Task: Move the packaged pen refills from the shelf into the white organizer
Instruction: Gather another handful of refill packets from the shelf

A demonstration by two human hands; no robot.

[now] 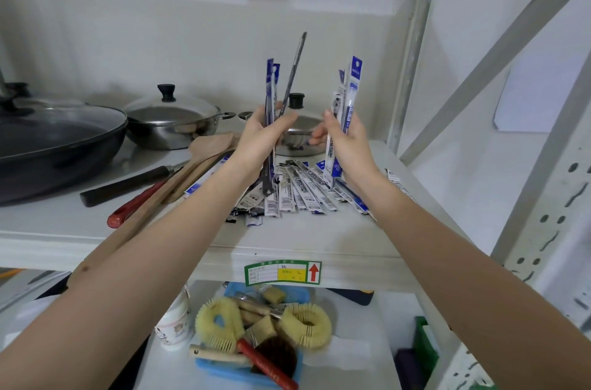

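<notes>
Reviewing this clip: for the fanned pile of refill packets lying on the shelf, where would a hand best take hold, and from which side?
Probably at the near ends of the refill packets, coming from the shelf's front edge. They lie flat and fanned, ends pointing toward the person, so fingers can slide under and gather several lengthwise. Both the left hand and right hand already hold bundles upright.

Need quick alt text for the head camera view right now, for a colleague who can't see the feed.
Both hands are raised above a grey shelf, the left hand and the right hand each gripping a bunch of packaged pen refills upright. More refills lie fanned on the shelf below them, beside pans and wooden utensils. No white organizer is visible.
</notes>
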